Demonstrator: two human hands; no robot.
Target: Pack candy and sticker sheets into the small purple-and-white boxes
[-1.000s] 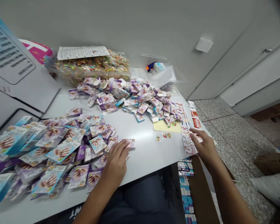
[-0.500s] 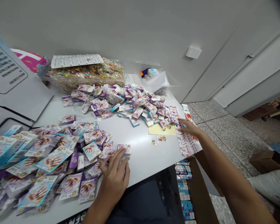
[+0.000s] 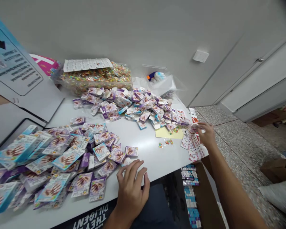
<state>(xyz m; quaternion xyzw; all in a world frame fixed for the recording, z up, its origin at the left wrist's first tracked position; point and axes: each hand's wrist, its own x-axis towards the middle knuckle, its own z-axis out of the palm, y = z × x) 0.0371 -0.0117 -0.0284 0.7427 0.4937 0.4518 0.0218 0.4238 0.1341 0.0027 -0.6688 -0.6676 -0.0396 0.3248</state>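
My left hand (image 3: 133, 183) hovers at the table's front edge, fingers apart and empty. Just beyond its fingertips are a small purple-and-white box (image 3: 132, 151) and the right end of a heap of similar printed boxes (image 3: 69, 156). At the table's right end my right hand (image 3: 207, 135) pinches the edge of a printed sticker sheet (image 3: 190, 143), which bends up slightly towards the fingers. Small clear packets of coloured beads (image 3: 169, 142) lie left of the sheets, in front of a yellow paper (image 3: 163, 133).
A second heap of open small boxes (image 3: 138, 105) covers the table's back. Behind it stand a clear bin of colourful bead packets (image 3: 95, 85) and a clear tray (image 3: 178, 86). A large carton (image 3: 26, 76) stands left. Below the right edge is an open cardboard box (image 3: 208, 194).
My left hand has drawn back from the small box towards the table edge. My right hand has closed on the sticker sheet and raised its edge. The view has shifted slightly left.
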